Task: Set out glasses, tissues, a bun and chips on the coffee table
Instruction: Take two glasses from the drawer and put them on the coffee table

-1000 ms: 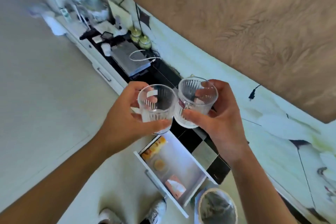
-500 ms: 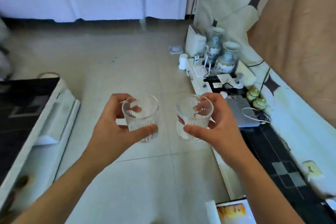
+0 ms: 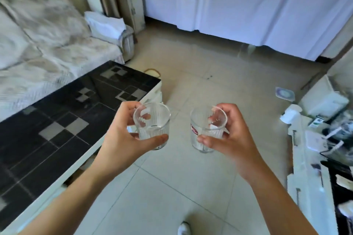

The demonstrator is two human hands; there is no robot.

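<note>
Presently both hands carry ribbed clear tumblers over the tiled floor (image 3: 172, 187), beside the near long edge of the bench (image 3: 57, 120), a coffee table with a black chequered glass top and white frame; the left hand (image 3: 122, 139) has its grip closed round the left tumbler (image 3: 151, 126), thumb across the front wall and fingers behind; the right hand (image 3: 233, 139) has its grip closed round the right tumbler (image 3: 208, 129), which bears a small red label, thumb low on the front and fingers hooked over the far rim. Neither glass is on the bench yet, and its top looks bare where it shows; tissues, bun and chips are not in view. The risks lie in the set-down, I judge: smooth glass held by fingertips could slip while the body turns; a tumbler lowered too near the bench's edge or right corner could tip to the floor; setting glass on glass too hard could chip either; the two tumblers, near each other, could knock together.
</note>
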